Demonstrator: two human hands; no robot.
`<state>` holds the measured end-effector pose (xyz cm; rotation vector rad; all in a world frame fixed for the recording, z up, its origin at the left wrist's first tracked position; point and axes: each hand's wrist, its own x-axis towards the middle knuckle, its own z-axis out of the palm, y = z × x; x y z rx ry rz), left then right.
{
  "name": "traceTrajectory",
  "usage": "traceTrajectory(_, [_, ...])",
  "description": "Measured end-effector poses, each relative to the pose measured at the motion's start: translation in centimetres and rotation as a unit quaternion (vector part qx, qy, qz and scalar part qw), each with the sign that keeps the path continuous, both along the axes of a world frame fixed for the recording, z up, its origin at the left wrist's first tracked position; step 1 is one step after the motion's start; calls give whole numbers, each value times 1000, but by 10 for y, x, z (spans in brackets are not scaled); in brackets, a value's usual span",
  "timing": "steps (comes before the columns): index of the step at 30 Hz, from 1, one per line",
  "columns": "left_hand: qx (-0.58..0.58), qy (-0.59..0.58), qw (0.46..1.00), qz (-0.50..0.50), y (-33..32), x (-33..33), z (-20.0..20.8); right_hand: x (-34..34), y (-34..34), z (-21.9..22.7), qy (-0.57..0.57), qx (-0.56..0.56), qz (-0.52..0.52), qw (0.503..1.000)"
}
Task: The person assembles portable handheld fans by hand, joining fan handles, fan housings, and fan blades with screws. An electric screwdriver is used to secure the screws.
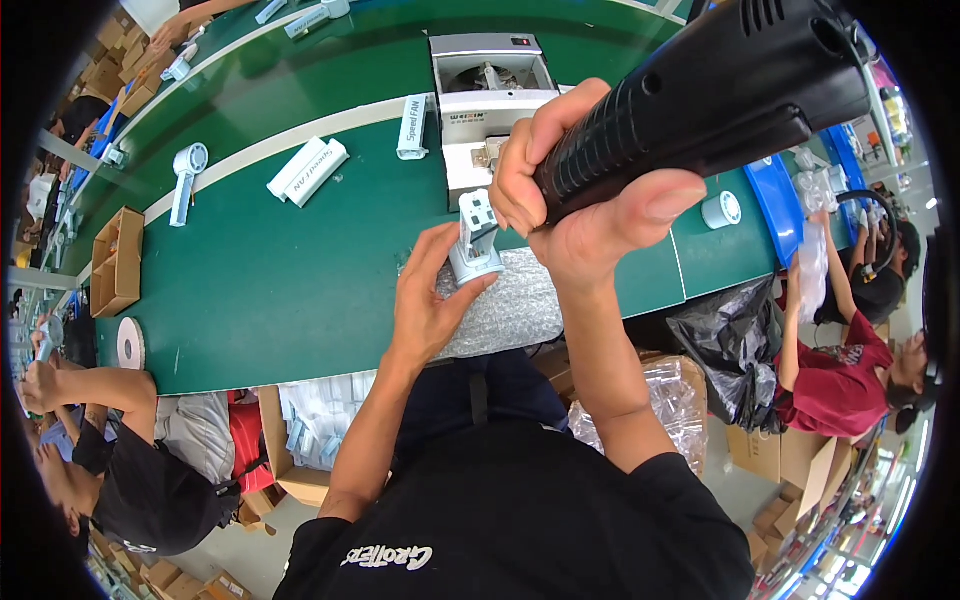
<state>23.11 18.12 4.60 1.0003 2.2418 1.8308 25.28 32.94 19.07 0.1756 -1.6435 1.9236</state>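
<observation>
My right hand [585, 225] is wrapped round a black powered screwdriver [710, 105], which fills the upper right of the head view. Its lower end is mostly hidden behind my fingers and points toward a pale blue handheld fan body [474, 262]. My left hand [424, 300] steadies that fan body between thumb and fingers. It stands upright with its inner side exposed, on a silvery padded mat [520, 310] at the table's near edge. I cannot tell whether the screwdriver's bit touches it.
A screw feeder [495, 105] stands just beyond the fan body. Shell pieces [308, 172], another shell [412, 128] and a handheld fan [188, 178] lie on the green table [300, 280]. A cardboard tray [118, 262] and tape roll [130, 343] are left. Other people work on both sides.
</observation>
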Motion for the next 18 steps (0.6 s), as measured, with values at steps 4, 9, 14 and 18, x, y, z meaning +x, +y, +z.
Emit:
traceTrajectory(4, [-6,5,1000,2,-1,2,7,3,-3,-2,20,-11,5,1000])
traceTrajectory(9, [-24,79,996,22,4,5,3,4,-12,-14,58,4,-42,997])
traceTrajectory(14, [-17,66,997,21,4,6,3,0,-6,-9,56,-16,0,998])
traceTrajectory(18, [47,-11,997,55,6,0,-7,8,32,14,99,36,-30,994])
